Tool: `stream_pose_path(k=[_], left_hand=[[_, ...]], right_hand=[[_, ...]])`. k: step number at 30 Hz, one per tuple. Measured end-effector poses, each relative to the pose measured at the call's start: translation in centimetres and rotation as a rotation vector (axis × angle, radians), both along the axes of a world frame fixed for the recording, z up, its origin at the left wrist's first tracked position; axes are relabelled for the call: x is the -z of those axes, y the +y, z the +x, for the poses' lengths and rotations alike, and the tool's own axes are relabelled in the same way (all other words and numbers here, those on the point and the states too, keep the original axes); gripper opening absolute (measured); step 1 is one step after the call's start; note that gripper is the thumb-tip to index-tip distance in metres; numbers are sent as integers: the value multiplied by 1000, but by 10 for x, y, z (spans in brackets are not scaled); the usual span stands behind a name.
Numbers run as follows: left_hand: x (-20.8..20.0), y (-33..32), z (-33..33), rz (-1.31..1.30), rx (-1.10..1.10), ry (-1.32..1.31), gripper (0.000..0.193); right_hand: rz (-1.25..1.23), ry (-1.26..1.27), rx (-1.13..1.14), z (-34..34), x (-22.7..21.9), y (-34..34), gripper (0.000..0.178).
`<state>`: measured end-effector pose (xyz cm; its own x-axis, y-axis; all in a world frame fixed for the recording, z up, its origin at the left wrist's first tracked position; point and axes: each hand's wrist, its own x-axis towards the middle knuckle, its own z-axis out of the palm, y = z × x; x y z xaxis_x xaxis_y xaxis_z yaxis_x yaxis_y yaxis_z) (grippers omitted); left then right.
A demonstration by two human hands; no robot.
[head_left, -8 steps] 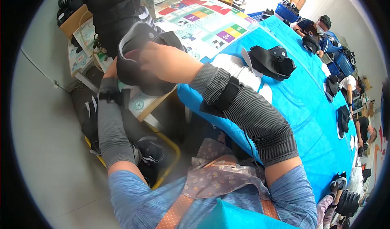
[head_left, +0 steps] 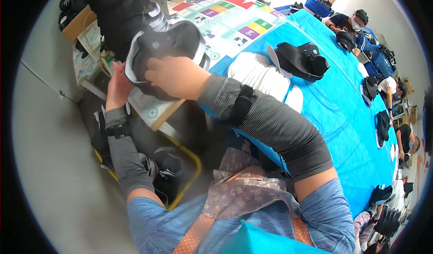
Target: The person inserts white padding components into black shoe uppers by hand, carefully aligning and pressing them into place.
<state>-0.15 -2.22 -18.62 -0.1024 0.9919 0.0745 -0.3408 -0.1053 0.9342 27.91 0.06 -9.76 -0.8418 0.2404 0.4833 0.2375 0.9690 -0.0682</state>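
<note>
From where I stand, the black cap-like piece [head_left: 155, 52] is up over the near corner of the patterned table [head_left: 237, 10], in front of a tall black stack [head_left: 118, 17], probably so its neighbours lie within easy reach. The right hand [head_left: 178, 78] comes across with fingers curled onto its near side, holding it. The left hand [head_left: 118, 86] is at the lower left rim, palm turned inward as if to steady it; blur hides whether it grips. White curved pieces [head_left: 255, 69] lie nested on the blue-covered table [head_left: 343, 132], perhaps to save room.
</note>
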Motion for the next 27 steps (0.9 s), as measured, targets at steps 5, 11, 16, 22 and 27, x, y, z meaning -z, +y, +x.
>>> stream_pose_path(k=[5, 11, 16, 22, 27], left_hand=[[-66, 3, 44, 58, 48, 212, 65], [-92, 24, 38, -166, 247, 356, 61], [-96, 88, 47, -503, 197, 710, 43], [-78, 86, 35, -476, 256, 716, 45], [-27, 72, 4, -425, 194, 519, 41]], right_hand=[[36, 209, -37, 5, 1, 6, 22], [-422, 580, 403, -1, 21, 16, 66], [-1174, 474, 533, 0, 38, 54, 103], [-1226, 481, 525, -13, 53, 42, 110], [-884, 257, 617, -40, 96, 42, 114]])
